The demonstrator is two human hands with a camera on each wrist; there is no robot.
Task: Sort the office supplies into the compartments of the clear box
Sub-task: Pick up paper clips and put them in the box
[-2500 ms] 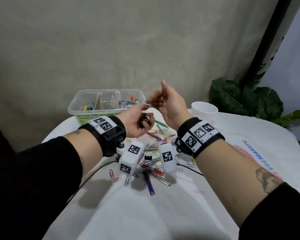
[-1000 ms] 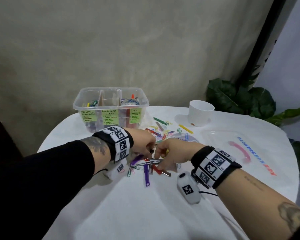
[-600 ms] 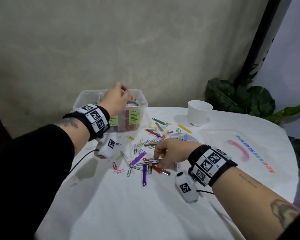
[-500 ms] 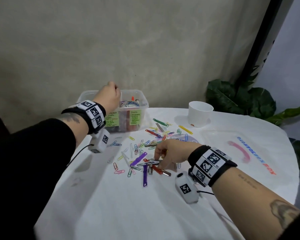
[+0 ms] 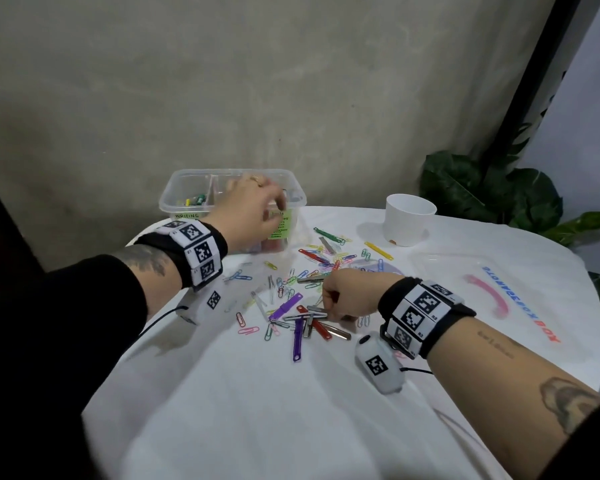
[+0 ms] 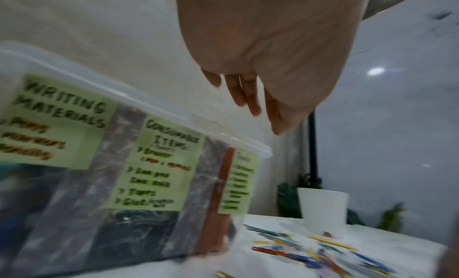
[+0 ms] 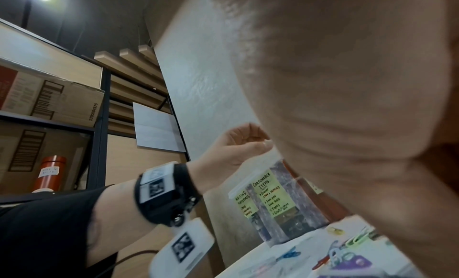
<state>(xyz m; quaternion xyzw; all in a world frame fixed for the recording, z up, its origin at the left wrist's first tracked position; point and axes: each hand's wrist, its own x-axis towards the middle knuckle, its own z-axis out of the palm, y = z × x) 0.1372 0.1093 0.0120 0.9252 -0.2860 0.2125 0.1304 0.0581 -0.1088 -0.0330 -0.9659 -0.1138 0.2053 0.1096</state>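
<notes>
Over the box [image 5: 187,188], the spread left grip [image 5: 253,209] could misdrop; the right grip [image 5: 347,297], curled, may snag clips [image 5: 309,318].

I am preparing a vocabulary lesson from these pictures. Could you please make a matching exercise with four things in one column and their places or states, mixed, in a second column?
Things:
1. left hand
2. right hand
3. white cup
4. purple fastener strip

Places or states:
A. flat on the cloth, nearest the person
B. over the clear box
C. upright, right of the box
D. curled, down in the pile of clips

Pairs: 1-B, 2-D, 3-C, 4-A
</notes>
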